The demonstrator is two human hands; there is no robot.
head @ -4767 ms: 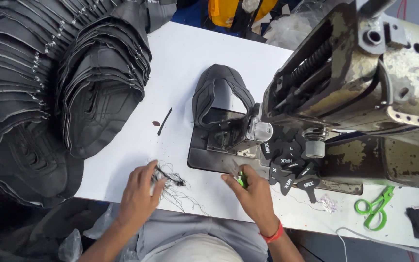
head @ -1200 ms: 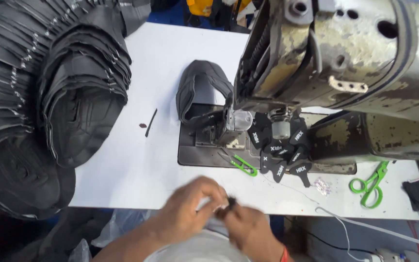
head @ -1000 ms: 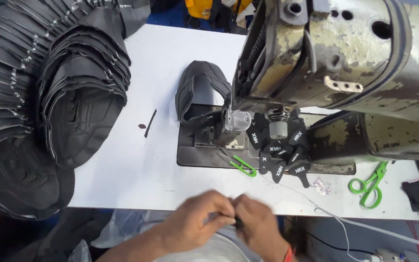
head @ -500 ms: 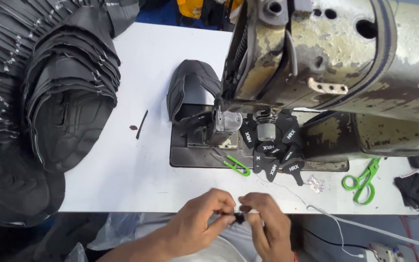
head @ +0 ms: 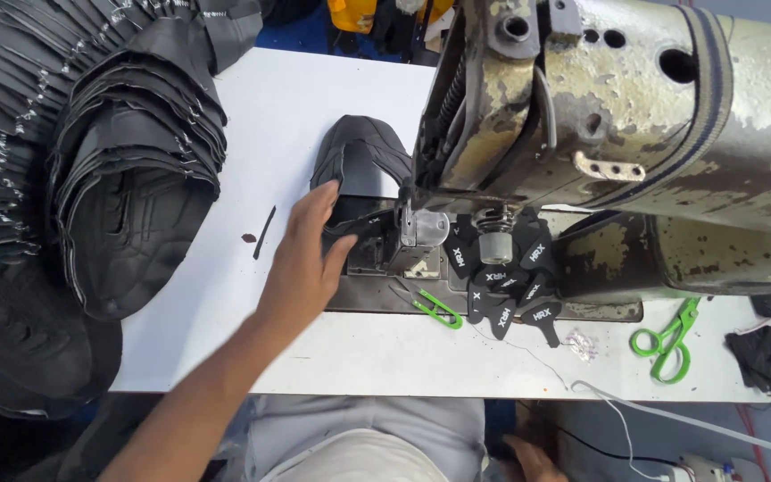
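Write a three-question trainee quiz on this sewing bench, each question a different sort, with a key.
1. True or false: the left hand rests on the black shoe upper by the sewing machine.
2. Multiple choice: which way does the green scissors lie from the green thread snips? A) toward the stacks B) toward the far right of the table C) under the machine head
3. Fill in: the stacked black pieces lie on the ___ side of the white table.

Key: 1 true; 2 B; 3 left.

A white worktable (head: 252,116) under even light; beyond its far edge, seemingly blue floor (head: 292,31).
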